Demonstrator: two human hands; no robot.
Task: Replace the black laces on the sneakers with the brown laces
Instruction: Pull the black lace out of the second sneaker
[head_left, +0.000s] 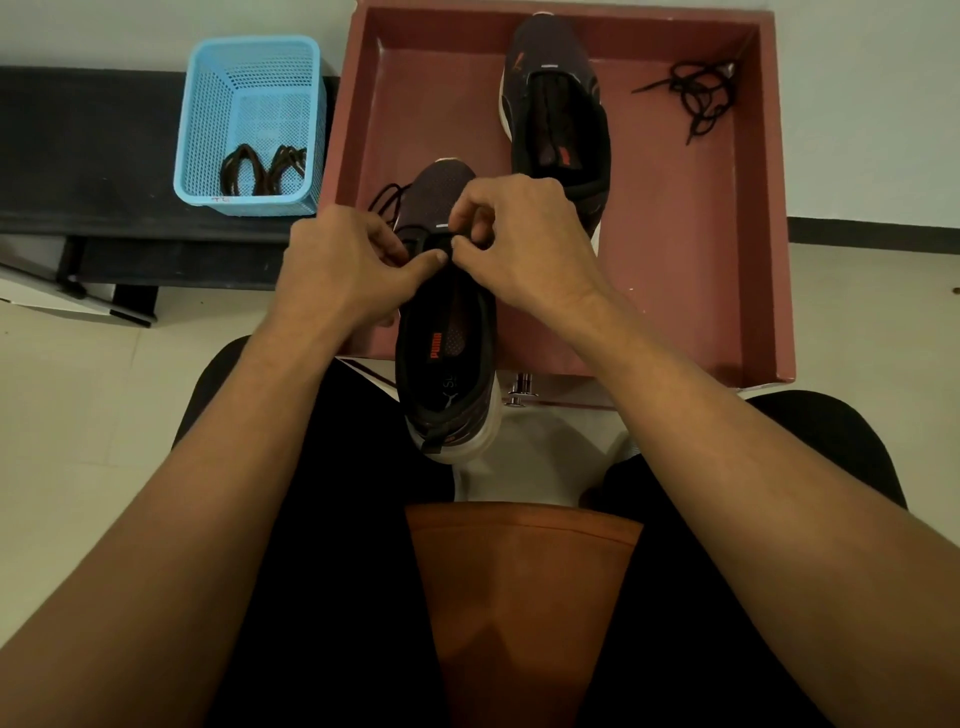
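A dark sneaker (447, 358) with an orange logo lies lengthwise over the front edge of a red-brown tray (675, 260), heel toward me. My left hand (353, 260) and my right hand (524, 234) meet over its lowest eyelets, fingers pinching the black lace there. Loose loops of that black lace (387, 200) spill to the left of the toe. A second dark sneaker (558, 114) without laces lies farther back in the tray. A pulled-out black lace (698, 96) lies bunched in the tray's back right corner. Brown laces (262, 169) sit in a blue basket (208, 104).
The blue basket stands on a black bench (88, 150) to the left of the tray. My legs in black trousers (322, 545) and an orange shirt hem (519, 571) fill the bottom of the view. Pale floor tiles (78, 415) lie on both sides.
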